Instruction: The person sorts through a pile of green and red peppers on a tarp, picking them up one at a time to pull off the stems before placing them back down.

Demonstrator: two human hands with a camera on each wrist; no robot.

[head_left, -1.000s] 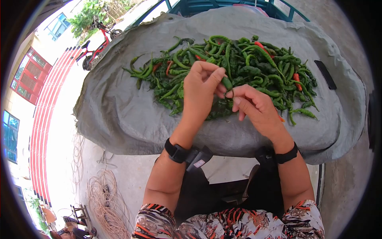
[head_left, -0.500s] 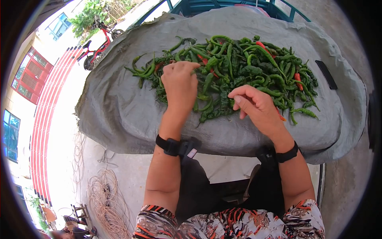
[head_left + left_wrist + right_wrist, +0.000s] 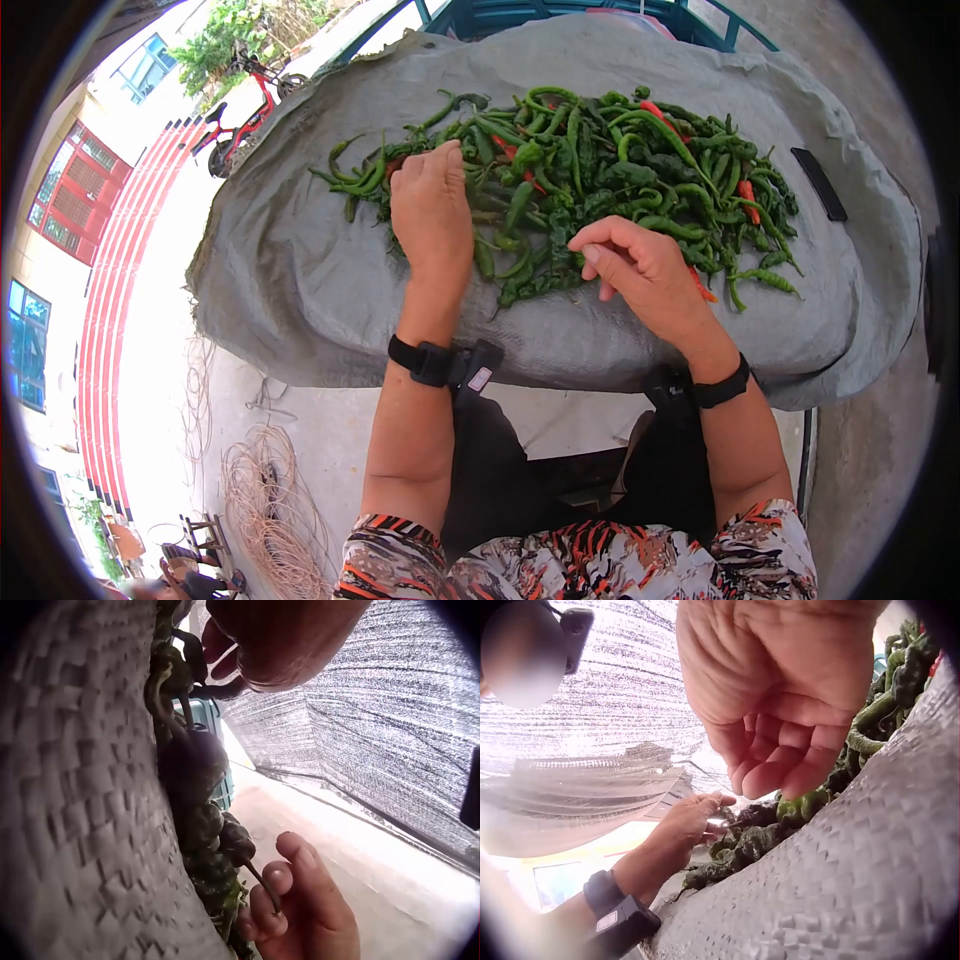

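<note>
Green peppers, with a few red ones, lie in a heap (image 3: 620,180) on a grey woven sheet (image 3: 300,290). Over the heap's left part is the left hand (image 3: 432,215), palm down with bent fingers; in the left wrist view a dark stem-like piece (image 3: 217,690) meets its fingertips (image 3: 229,664), and a grip on it cannot be made out. Beside the heap's front edge hovers the right hand (image 3: 650,280), its fingers loosely curled. No pepper shows within the right hand (image 3: 780,697) in the right wrist view.
A black flat object (image 3: 818,186) lies on the sheet at the right. Behind stands a blue-green metal frame (image 3: 540,12). A red bicycle (image 3: 245,120) and coiled cord (image 3: 270,500) are at the left.
The left hand moved left from beside the right hand to the heap's left part, and the green pepper it held is gone from its fingers. The right hand stays nearly in place.
</note>
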